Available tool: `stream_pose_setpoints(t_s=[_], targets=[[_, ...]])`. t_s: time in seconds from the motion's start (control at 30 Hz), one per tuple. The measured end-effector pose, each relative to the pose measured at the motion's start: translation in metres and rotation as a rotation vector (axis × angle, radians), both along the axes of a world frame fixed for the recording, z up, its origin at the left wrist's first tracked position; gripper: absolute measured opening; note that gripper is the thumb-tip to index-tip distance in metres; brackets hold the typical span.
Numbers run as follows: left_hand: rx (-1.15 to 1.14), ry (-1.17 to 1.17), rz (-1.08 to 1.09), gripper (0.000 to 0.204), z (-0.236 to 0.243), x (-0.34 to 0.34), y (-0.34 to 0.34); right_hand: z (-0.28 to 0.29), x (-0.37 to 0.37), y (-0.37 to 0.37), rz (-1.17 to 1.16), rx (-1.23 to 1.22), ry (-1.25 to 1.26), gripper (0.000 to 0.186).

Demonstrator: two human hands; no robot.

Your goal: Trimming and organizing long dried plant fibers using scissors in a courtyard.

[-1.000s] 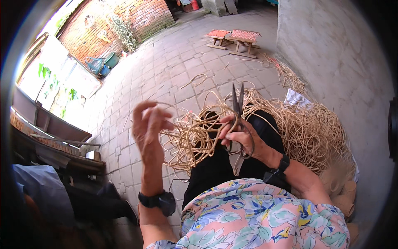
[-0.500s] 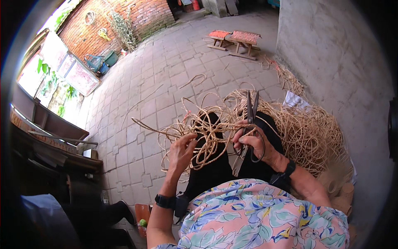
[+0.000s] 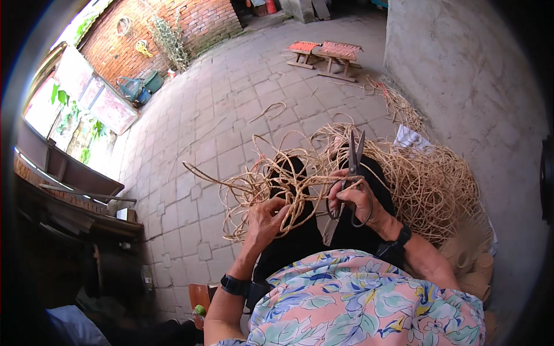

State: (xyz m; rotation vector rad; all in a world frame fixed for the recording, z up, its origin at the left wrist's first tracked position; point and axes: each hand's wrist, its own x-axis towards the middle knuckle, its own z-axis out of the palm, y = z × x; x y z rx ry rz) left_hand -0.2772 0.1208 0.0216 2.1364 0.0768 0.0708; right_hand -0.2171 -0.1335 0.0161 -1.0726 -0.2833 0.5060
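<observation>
- While seated over the paved floor (image 3: 231, 115), left hand (image 3: 266, 222) grips tangled cane strands (image 3: 277, 184) on the lap.
- Right hand (image 3: 355, 202) is closed around scissors (image 3: 353, 158), blades up.
- Strands look light, springy, snag-prone; best pinched near a loop crossing.

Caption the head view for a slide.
Seated person's left hand grips tangled rattan strands while right hand holds scissors.

No packages, labels or screens in view; only sign-like items are two flat rectangular boards (image 3: 92, 95), pale pinkish-white, leaning side by side against the brick wall (image 3: 190, 23) at far left, their faces washed out and unreadable.
</observation>
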Motion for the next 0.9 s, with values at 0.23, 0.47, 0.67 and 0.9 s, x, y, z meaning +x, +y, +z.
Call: stream_pose_setpoints(t_s=[0.23,0.47,0.67,0.9], targets=[[0.041,-0.014,0.041,0.026,0.003,-0.011,0.007,-0.022,0.008,-0.008,-0.084,0.006,0.111,0.045],[0.02,-0.279,0.286,0.018,0.014,-0.004,0.069,-0.006,0.019,-0.027,0.075,-0.396,-0.126,0.041],[-0.356,-0.365,0.314,0.018,0.104,0.004,0.092,-0.043,0.049,-0.104,-0.403,-0.701,-0.19,0.035],[-0.34,-0.217,0.059,0.015,0.143,0.003,0.058,0.028,0.017,-0.031,-0.281,-0.193,-0.321,0.034]])
